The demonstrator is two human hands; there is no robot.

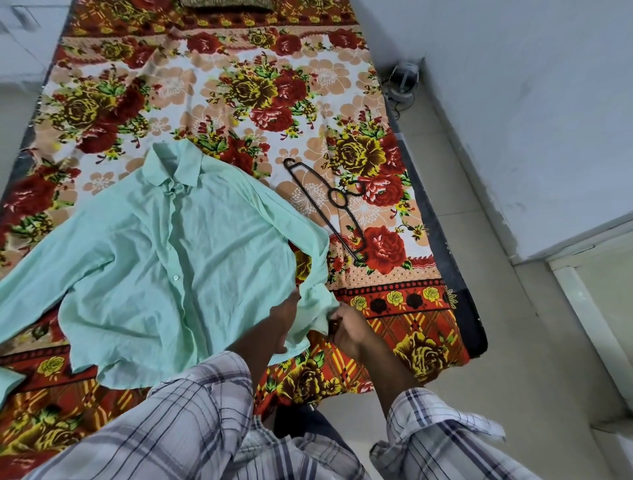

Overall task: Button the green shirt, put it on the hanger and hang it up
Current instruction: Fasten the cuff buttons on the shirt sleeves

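The pale green shirt (178, 260) lies front up on the flowered bedsheet, collar towards the far end, with small white buttons down its middle. One sleeve curls down the shirt's right side to the cuff (317, 308). My right hand (346, 325) pinches that cuff from the right. My left hand (284, 317) holds the same cuff from the left, its fingers partly hidden under the cloth. A black plastic hanger (329, 205) lies flat on the sheet to the right of the shirt, untouched.
The bed's flowered sheet (239, 85) stretches away from me, a dark pillow (226, 3) at its far end. Pale floor tiles (479, 274) and a grey wall run along the right. A small device with cords (404, 80) sits on the floor by the wall.
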